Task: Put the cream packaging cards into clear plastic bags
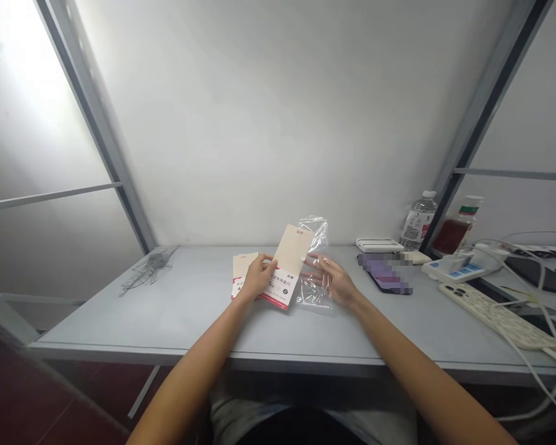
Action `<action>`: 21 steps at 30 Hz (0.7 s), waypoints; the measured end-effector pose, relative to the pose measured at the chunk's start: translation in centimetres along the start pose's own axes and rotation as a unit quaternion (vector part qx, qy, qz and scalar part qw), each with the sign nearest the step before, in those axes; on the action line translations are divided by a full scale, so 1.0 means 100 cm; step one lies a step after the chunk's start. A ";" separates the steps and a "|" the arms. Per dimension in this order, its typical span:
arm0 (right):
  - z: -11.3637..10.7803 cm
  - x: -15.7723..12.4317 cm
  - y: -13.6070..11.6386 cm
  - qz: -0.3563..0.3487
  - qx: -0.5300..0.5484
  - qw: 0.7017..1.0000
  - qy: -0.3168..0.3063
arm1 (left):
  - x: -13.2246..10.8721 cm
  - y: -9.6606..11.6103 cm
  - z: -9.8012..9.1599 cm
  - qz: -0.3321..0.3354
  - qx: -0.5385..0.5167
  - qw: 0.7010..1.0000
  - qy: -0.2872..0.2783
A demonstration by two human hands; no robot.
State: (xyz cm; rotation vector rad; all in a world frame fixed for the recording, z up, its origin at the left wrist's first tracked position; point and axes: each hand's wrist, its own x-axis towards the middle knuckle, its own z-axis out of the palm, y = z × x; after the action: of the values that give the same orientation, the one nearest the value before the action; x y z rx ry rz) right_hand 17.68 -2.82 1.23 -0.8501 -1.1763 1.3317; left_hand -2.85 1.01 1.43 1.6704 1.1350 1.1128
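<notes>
Fingers (269,262) of our left hand (258,276) pinch the cream-and-red printed card (291,262), tilted on the table (189,315), while our right hand (336,281) lies spread open against the clear plastic bag (319,290) beside it, so we hold the card steady and keep the thin film unbunched.

Two hands are in view, the left hand (258,276) and the right hand (330,279), with two cream packets (288,266) and one clear plastic bag (315,266) between them. The tabletop (167,321) also carries one phone (384,273), one white box (380,245), two bottles (417,220) and two power strips (495,321).
</notes>
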 end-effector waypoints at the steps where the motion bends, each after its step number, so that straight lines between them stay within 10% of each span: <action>1: 0.001 0.000 0.001 0.011 0.007 1.000 -0.012 | 0.000 0.000 0.000 0.004 -0.001 1.000 0.004; 21: 0.005 -0.006 0.000 0.071 0.039 0.995 -0.052 | -0.004 0.005 0.001 0.065 0.083 0.990 0.094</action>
State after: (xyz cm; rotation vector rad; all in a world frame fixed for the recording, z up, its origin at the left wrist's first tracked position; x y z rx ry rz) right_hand 17.30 -3.52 1.30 -0.8285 -1.1532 1.5438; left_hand -2.73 0.51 1.81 1.8183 1.2811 1.3116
